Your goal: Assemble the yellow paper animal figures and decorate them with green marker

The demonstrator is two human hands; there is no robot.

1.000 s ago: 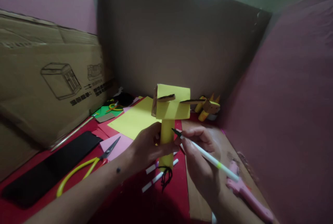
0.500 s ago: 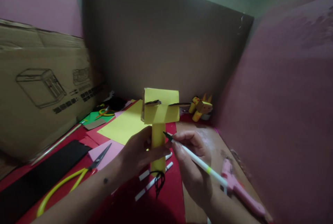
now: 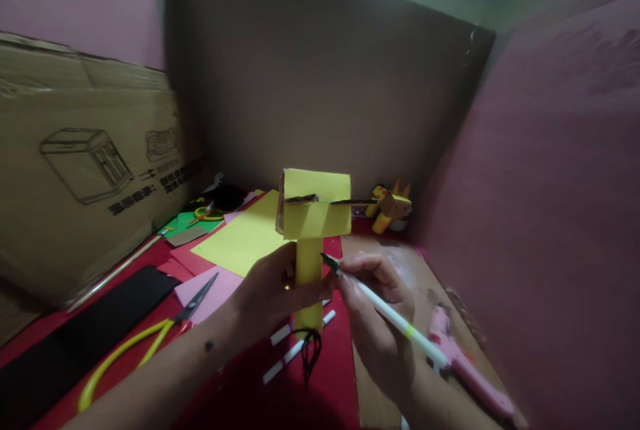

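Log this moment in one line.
left hand: holds yellow tube; right hand: holds white marker, tip beside tube; nearby: yellow-handled scissors

My left hand held the figure before me, above markers; my right hand, with a pen, was right of it. Scissors lay to my left, blades over a paper sheet; the glue gun lay right, on a board. Behind stood an animal model.

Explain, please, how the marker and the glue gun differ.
The marker is mostly white with a dark tip, while the glue gun is pink. The marker is straight and slim; the glue gun is angled like a pistol. The right hand holds the marker, whereas the glue gun lies on the brown board.
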